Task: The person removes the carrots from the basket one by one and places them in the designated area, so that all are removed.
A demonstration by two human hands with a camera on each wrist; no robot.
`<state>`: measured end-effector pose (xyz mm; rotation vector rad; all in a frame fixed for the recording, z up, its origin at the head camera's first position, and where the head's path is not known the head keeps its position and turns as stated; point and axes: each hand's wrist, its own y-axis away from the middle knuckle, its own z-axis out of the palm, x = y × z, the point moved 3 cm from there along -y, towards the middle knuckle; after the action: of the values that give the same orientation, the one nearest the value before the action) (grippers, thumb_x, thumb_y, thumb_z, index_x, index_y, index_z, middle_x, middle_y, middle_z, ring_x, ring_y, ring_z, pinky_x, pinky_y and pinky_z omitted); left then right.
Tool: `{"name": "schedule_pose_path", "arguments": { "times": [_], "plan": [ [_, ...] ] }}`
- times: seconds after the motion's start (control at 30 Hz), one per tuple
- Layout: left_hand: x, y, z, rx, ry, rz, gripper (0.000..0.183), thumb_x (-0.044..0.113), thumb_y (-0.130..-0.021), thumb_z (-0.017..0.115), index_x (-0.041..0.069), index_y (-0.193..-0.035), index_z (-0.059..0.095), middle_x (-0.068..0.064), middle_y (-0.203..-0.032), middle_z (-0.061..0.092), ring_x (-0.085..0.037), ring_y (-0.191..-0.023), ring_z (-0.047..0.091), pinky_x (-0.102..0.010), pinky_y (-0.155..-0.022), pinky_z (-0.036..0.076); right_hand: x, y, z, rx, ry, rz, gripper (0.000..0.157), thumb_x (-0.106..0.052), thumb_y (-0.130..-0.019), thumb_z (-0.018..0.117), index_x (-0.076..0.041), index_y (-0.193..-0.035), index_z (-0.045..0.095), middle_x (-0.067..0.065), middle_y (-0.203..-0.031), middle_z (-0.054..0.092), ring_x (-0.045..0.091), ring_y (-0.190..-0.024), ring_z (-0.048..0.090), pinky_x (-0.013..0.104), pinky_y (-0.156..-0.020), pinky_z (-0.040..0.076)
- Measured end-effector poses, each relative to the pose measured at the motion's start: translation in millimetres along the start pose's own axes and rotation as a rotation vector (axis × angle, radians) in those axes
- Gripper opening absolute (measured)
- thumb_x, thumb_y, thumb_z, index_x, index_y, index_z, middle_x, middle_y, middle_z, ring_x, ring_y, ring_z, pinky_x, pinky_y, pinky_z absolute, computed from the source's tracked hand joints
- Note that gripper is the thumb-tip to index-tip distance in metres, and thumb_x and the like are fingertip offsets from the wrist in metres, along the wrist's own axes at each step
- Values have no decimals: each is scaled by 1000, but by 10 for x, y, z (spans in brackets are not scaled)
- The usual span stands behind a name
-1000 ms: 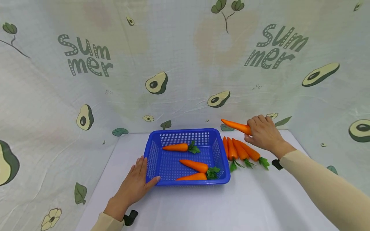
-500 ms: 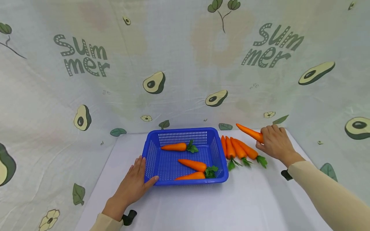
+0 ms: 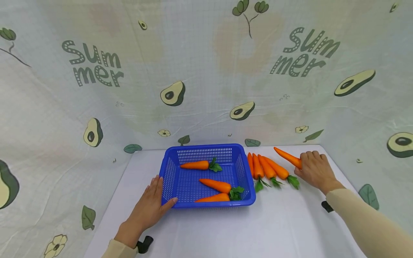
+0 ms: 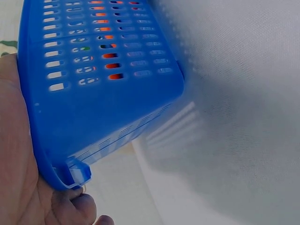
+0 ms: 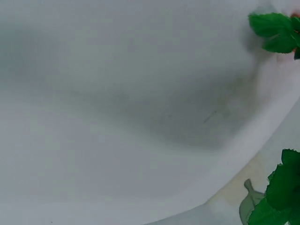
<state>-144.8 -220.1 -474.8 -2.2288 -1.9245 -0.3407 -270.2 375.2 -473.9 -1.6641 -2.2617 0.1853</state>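
One carrot (image 3: 288, 157) is gripped in the right hand (image 3: 317, 170).

Basket (image 3: 208, 205): plastic, smooth, faint gloss, perforated walls. Carrots (image 3: 288, 157): smooth, slight sheen. Carrot leaves (image 3: 293, 182): cloth-like, veined. Backdrop (image 3: 206, 71): printed cloth, matt, creased. Bench (image 3: 264, 229): matt, finely textured. Sleeves (image 3: 364, 218): cloth, matt.

Spreads as a white table (image 3: 219, 233) across the lower middle of the head frame, widening toward the bottom edge. Carries a blue basket (image 3: 190, 182) at centre, below mid-height. Just right of that, bears four carrots (image 3: 267, 168) side by side, with tips up the frame and leaves (image 3: 293, 181) toward the bottom. Fills most of the right wrist frame too.
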Motion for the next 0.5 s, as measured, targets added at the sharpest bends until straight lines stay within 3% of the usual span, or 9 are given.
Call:
{"name": "schedule_pose_path", "arguments": {
  "times": [0.5],
  "plan": [
    [5, -1, 4, -17, 9, -11, 114, 80, -99, 39, -7, -166, 10, -26, -175, 7, -46, -162, 11, -63, -128, 19, -67, 73, 225, -75, -19, 42, 52, -35, -89, 82, 3, -93, 47, 14, -79, 46, 36, -78, 44, 45, -69, 37]
  ]
}}
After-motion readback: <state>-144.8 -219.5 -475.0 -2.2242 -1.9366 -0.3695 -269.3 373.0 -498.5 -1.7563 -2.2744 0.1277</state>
